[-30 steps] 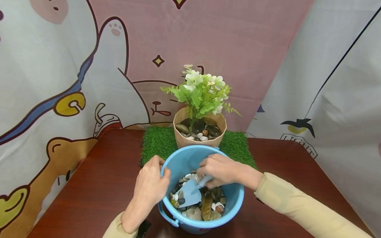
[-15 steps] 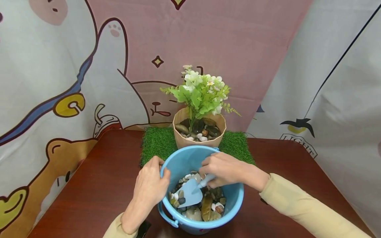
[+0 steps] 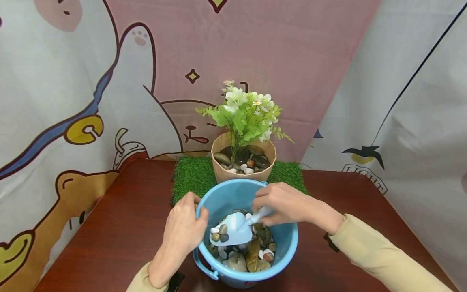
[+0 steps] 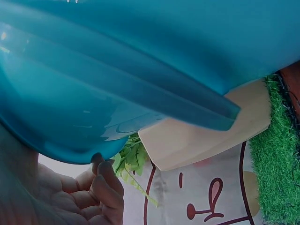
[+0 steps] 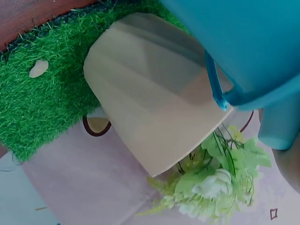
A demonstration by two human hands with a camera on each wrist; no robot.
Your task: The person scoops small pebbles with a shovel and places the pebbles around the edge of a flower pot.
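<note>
A light-blue bucket (image 3: 288, 253) holding pebbles and larger stones (image 3: 237, 263) stands at the front of the table. My left hand (image 3: 185, 227) grips its left rim, fingers over the edge; in the left wrist view the curled fingers (image 4: 110, 185) are at the rim. Inside the bucket, my right hand (image 3: 282, 202) holds a light-blue toy shovel (image 3: 238, 229) by its handle. Several pebbles (image 3: 219, 234) lie on the shovel's blade, which is over the stones. The right wrist view shows the handle end (image 5: 279, 124) past the bucket's rim, with the hand mostly out of frame.
Right behind the bucket, a beige flowerpot (image 3: 242, 176) with white flowers (image 3: 251, 101) and stones sits on a green turf mat (image 3: 193, 174). One pale pebble (image 5: 39, 68) lies on the mat. A printed cloth (image 3: 292, 52) hangs behind the brown table (image 3: 120, 211).
My right hand has moved slightly up and right, lifting and tilting the shovel so pebbles now sit on its blade. The left hand stays on the rim.
</note>
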